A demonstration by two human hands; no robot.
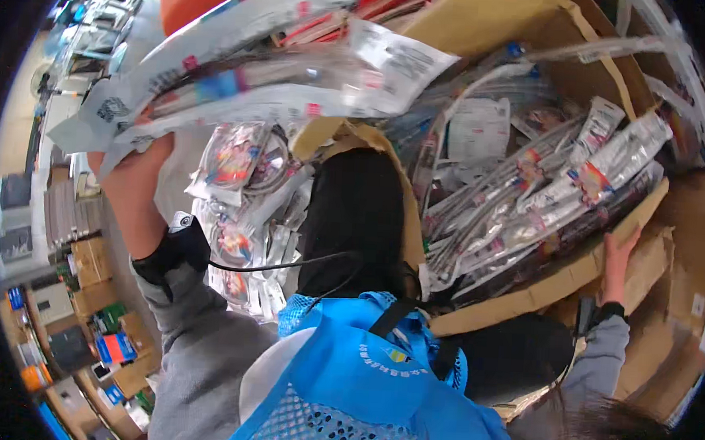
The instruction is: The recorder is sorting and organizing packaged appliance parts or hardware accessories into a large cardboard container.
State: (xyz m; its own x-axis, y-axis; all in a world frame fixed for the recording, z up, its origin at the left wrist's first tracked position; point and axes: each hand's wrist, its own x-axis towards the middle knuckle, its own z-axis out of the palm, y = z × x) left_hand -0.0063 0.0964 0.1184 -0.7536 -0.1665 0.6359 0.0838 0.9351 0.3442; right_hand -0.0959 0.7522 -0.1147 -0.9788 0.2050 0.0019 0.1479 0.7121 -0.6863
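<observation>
My left hand (135,178), raised at the left, is closed around one end of a long clear-and-white plastic package (264,88). The package stretches to the right in front of me, blurred by motion, with something long and thin inside. At the right, my right hand (620,259) grips the edge of a large open cardboard box (524,297). Inside the box lie several long plastic packages (585,184) holding thin grey hose-like pieces. Part of the right hand's hold is hidden by the cardboard.
Flat bags with coiled grey hoses (240,162) are piled left of my leg (357,212). Red packages (323,29) and an orange object (196,1) are at the top. Cardboard cartons (91,262) and assorted goods line the far left.
</observation>
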